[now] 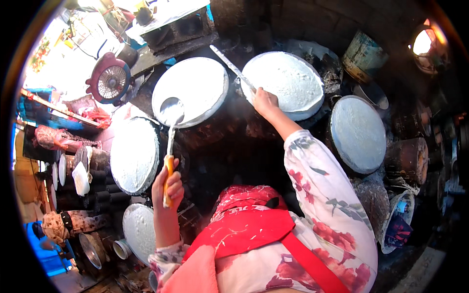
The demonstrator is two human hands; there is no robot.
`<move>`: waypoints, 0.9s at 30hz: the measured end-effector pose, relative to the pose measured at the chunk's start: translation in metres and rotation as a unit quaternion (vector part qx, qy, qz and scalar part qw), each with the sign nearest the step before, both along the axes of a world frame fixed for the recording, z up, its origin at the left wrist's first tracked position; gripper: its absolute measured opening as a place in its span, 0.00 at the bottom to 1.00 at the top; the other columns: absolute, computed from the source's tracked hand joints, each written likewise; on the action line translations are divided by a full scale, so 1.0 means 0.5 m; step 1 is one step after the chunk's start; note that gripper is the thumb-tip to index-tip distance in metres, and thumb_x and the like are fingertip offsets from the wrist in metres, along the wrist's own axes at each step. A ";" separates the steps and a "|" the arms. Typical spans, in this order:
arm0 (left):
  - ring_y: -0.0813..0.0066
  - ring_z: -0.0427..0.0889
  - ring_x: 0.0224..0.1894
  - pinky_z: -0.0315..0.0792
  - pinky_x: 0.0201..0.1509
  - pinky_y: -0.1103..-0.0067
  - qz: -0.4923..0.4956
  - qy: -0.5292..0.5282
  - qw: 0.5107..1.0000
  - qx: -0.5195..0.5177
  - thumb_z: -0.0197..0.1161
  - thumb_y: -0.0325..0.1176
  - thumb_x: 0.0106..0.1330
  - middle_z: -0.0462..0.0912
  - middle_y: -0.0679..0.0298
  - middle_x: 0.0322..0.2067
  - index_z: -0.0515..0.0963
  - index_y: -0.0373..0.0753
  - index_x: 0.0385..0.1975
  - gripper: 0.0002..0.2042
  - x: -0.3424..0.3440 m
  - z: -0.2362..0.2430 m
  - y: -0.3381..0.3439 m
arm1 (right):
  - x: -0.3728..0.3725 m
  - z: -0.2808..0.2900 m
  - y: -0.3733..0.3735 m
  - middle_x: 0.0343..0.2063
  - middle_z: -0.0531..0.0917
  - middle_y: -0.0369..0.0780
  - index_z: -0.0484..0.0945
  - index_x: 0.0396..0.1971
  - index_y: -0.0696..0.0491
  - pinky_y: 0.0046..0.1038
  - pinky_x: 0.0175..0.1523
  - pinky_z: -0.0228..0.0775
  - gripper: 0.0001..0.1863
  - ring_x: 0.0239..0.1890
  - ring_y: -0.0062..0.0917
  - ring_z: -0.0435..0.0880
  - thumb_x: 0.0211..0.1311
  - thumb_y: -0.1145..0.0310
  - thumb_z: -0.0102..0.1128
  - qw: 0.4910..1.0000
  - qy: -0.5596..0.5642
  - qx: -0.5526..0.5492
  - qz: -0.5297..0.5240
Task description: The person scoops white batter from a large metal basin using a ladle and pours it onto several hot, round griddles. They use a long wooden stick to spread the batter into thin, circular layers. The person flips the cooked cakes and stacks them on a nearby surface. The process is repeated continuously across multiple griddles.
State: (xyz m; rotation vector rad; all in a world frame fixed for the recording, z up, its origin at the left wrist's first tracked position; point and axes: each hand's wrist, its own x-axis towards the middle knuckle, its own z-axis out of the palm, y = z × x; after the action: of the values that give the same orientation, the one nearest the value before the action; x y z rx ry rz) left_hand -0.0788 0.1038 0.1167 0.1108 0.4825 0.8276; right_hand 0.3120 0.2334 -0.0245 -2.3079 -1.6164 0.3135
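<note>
My left hand (167, 183) grips the yellow handle of a metal ladle (172, 110), whose white-smeared bowl is over the upper left round pan (190, 83), which is covered in white. My right hand (264, 101) holds a long, flat, white-coated stick (229, 63) at the left edge of the upper right pan (288, 80), whose white layer looks bumpy. Another white-topped pan (133, 155) lies left of my left hand, with one more (139, 232) below it. To the right of my right arm is a pale round pan (357, 132). Whether the stick touches the white layer I cannot tell.
A red fan (108, 78) stands at upper left, near a cluttered ledge (171, 31). A rusty bucket (364, 56) and a bright lamp (425, 44) are at upper right. Blackened cylinders (405, 161) and a basin (396, 219) crowd the right side; stacked pots (93, 249) sit lower left.
</note>
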 end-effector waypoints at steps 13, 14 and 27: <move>0.84 0.60 0.11 0.56 0.13 0.87 -0.055 0.115 0.991 -0.031 0.41 0.37 0.71 0.62 0.69 0.18 0.61 0.37 0.58 0.19 -0.029 0.019 0.045 | 0.118 0.040 0.073 0.28 0.81 0.50 0.74 0.27 0.55 0.41 0.40 0.72 0.09 0.33 0.45 0.80 0.55 0.64 0.54 0.964 0.061 0.221 -0.135; 0.84 0.59 0.11 0.56 0.13 0.87 -0.070 0.108 0.991 -0.026 0.41 0.37 0.71 0.61 0.69 0.18 0.61 0.37 0.58 0.19 -0.018 0.023 0.048 | 0.162 0.059 0.044 0.25 0.80 0.52 0.73 0.26 0.57 0.43 0.38 0.71 0.11 0.33 0.48 0.79 0.54 0.63 0.54 0.943 0.061 0.285 -0.160; 0.86 0.57 0.11 0.55 0.12 0.88 -0.305 0.017 0.952 -0.031 0.39 0.37 0.72 0.60 0.70 0.18 0.59 0.33 0.59 0.20 0.255 0.036 0.010 | 0.375 0.380 -0.997 0.40 0.78 0.40 0.70 0.46 0.58 0.27 0.45 0.70 0.20 0.41 0.25 0.78 0.54 0.68 0.62 0.499 0.197 0.753 -0.381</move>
State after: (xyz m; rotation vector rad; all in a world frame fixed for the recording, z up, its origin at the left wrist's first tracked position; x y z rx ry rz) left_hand 0.0486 0.1086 0.1349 0.2041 0.4699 0.2039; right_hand 0.4993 -0.2652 0.1654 -1.0156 -0.0559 -0.5712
